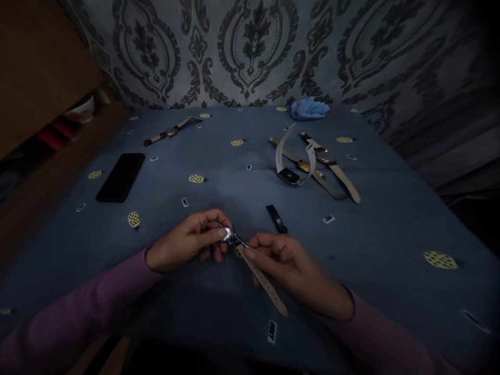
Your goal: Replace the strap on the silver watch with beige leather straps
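Note:
My left hand (195, 237) pinches a wristwatch by its small round silver case (226, 234), thumb on the dial. From the case, a pale strap (265, 284) with a row of holes slants down toward me, passing by my right fingers. Between thumb and forefinger my right hand (285, 260) grips a thin shiny metal tool (241, 241), its tip at the joint of case and strap; its exact kind is too small to make out. Just beyond my right hand lies a short dark, glossy object (276, 219).
On the blue pineapple-print tablecloth (219, 161), a black phone (121, 177) lies left, with a brown-strapped watch (171, 132) behind it. At right several watches lie together, among them a white-banded smartwatch (289, 175). A crumpled blue cloth (309, 108) sits by the wall.

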Demonstrator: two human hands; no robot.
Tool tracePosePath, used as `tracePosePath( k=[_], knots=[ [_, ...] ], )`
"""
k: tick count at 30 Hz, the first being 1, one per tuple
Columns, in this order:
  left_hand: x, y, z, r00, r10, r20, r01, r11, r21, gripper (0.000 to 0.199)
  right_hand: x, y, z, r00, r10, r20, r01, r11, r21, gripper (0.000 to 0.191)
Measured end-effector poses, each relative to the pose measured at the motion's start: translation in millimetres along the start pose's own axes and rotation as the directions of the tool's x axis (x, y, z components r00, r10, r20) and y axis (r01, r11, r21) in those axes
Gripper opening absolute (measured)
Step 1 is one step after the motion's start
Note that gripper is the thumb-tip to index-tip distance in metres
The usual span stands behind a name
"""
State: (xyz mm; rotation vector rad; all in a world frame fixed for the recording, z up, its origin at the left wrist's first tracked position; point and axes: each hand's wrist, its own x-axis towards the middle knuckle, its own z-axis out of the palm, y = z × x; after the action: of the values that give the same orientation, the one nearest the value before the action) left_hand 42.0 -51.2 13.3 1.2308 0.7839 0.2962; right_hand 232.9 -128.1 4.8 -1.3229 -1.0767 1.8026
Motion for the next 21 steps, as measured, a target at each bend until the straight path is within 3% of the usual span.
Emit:
tracePosePath(
  k=[21],
  knots=[
    [1.0, 2.7, 0.6, 1.000, -0.015, 0.001, 0.015, 1.000, 0.018, 0.019, 0.8, -0.7, -2.5, 1.000, 0.011, 0.028, -0.011, 1.000, 0.011, 0.033]
  ],
)
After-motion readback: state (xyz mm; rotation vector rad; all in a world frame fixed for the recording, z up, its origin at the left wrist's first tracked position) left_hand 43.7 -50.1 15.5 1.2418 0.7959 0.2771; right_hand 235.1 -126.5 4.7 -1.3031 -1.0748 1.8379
